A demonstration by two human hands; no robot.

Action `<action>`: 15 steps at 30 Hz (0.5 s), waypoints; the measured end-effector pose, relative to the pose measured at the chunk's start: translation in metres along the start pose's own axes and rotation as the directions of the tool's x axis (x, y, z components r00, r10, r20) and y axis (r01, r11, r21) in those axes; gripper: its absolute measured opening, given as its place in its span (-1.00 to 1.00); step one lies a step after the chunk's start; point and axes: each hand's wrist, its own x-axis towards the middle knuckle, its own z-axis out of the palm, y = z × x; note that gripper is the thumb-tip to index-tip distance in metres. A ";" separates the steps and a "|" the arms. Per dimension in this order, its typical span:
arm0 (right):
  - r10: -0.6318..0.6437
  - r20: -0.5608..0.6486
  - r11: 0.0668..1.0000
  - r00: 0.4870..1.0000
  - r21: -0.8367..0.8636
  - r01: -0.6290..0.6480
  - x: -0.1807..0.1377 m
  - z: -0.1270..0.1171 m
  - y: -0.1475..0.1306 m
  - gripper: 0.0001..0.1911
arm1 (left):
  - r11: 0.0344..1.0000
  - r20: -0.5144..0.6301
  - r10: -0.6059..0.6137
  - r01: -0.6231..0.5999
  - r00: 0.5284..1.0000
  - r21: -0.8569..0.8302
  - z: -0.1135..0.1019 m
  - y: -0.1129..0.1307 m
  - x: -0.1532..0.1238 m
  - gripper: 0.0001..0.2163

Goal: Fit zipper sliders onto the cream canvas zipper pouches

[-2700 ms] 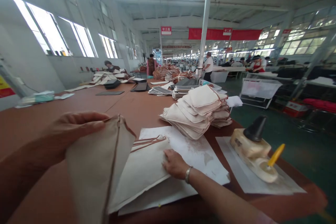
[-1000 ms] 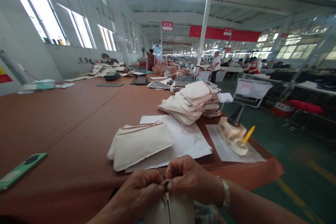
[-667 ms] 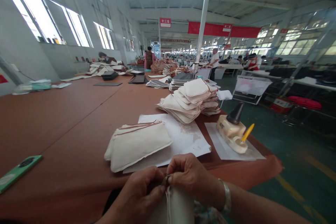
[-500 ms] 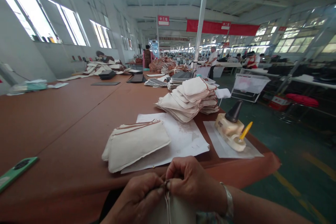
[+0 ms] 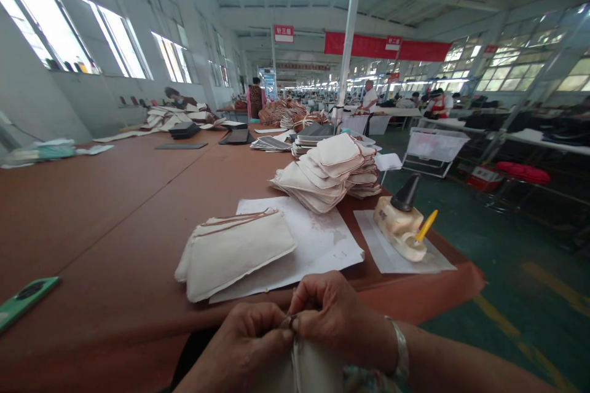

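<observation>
At the table's near edge, my left hand and my right hand meet, fingertips pinched on the top edge of a cream fabric piece. Thumbs and index fingers press on its brown trim; the exact grip point is partly hidden by the fingers. The fabric hangs below the hands, partly out of view. Just beyond lies a small stack of cream pouch-like pieces with brown edging, resting partly on a white paper sheet. A taller pile of similar pieces sits behind it.
A glue bottle with a black cone cap and a yellow-handled tool stand on paper at the right. A green phone lies at the left on the brown tabletop. Several people work farther back.
The view has shifted slightly, so the table items appear a little farther left. Both hands keep pinching the fabric's edge, with the left fingers drawn slightly closer to the right ones.
</observation>
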 end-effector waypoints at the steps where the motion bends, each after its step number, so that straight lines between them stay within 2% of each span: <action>1: -0.014 -0.002 1.000 1.000 -0.002 0.014 0.000 0.001 0.001 -0.86 | 0.999 0.009 -0.014 0.015 1.000 -0.043 0.001 -0.002 0.001 -0.58; 4: -0.108 0.001 0.994 0.994 -0.009 0.108 -0.003 0.003 0.006 -0.84 | 0.992 0.001 -0.033 0.033 0.999 -0.118 0.005 -0.005 0.002 -0.66; 6: -0.270 0.009 0.962 0.963 -0.028 0.270 -0.006 0.003 0.008 -0.82 | 0.989 -0.002 -0.027 0.026 1.000 -0.146 0.006 -0.006 0.000 -0.69; 7: -0.392 0.025 0.918 0.920 -0.056 0.392 -0.008 0.003 0.008 -0.82 | 0.987 -0.002 -0.027 0.026 1.000 -0.158 0.007 -0.007 -0.001 -0.71; 9: -0.627 0.102 0.757 0.772 -0.152 0.635 -0.011 0.000 0.006 -0.83 | 0.986 -0.018 -0.035 0.031 0.999 -0.166 0.008 -0.008 -0.005 -0.75; 11: -0.740 0.215 0.587 0.638 -0.258 0.768 -0.014 -0.006 0.003 -0.86 | 0.985 -0.042 -0.038 0.030 0.998 -0.167 0.009 -0.008 -0.010 -0.77; 12: -0.751 0.263 0.534 0.606 -0.300 0.791 -0.015 -0.009 0.002 -0.87 | 0.985 -0.043 -0.032 0.024 0.999 -0.170 0.009 -0.006 -0.012 -0.77; 15: -0.751 0.342 0.449 0.565 -0.362 0.817 -0.016 -0.018 0.001 -0.90 | 0.986 0.021 0.004 0.000 1.000 -0.166 0.008 0.002 -0.019 -0.74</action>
